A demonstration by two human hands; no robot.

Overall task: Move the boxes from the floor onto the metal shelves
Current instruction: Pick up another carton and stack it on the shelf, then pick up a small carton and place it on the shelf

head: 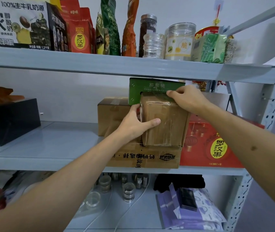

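As the middle shelf (49,148) is filling up, both hands are gripping the small taped box (165,121) — left hand (133,126) wrapping its side, right hand (188,97) curling fingers over the top — steadying it atop the printed carton (150,156), likely since stacking saves space.

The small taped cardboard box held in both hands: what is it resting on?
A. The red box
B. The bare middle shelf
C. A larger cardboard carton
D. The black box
C: the small box, held by the left hand and right hand, sits on the larger carton with printed lettering.
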